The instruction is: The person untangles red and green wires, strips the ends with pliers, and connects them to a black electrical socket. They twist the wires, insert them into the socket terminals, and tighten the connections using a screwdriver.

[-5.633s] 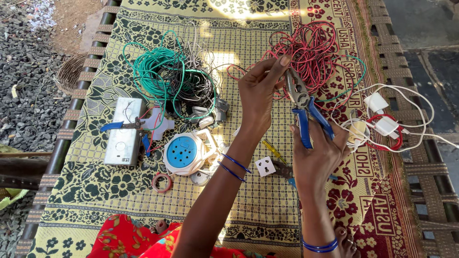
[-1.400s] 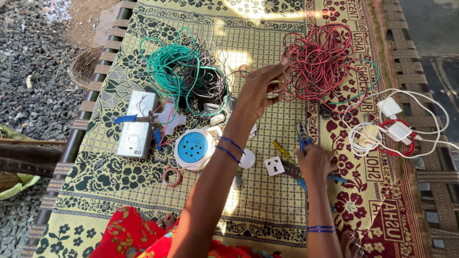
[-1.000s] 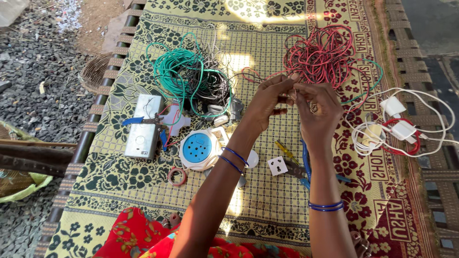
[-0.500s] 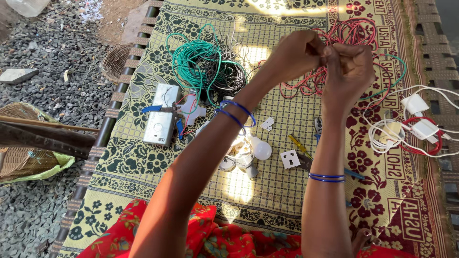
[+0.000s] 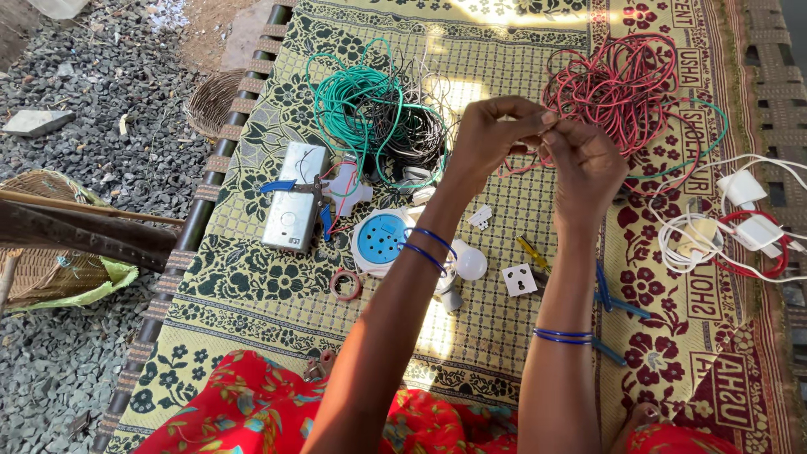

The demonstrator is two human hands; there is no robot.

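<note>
Red wire (image 5: 523,160) is being pinched between both raised hands above the patterned mat (image 5: 252,277), left hand (image 5: 492,139) and right hand (image 5: 584,164) closing fingertips on it, trailing toward the red wire tangle (image 5: 614,88); blue-handled pliers (image 5: 618,307) lying below.

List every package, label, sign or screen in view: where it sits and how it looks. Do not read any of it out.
No packages or screens in view.
Printed mat: covers the cot; a maroon border strip with cream lettering in boxes and flower motifs runs down the right side, beside the red wire tangle.
Metal switch box: left of the blue round socket; grey rectangle with a small mark on its face, too small to make out.
</note>
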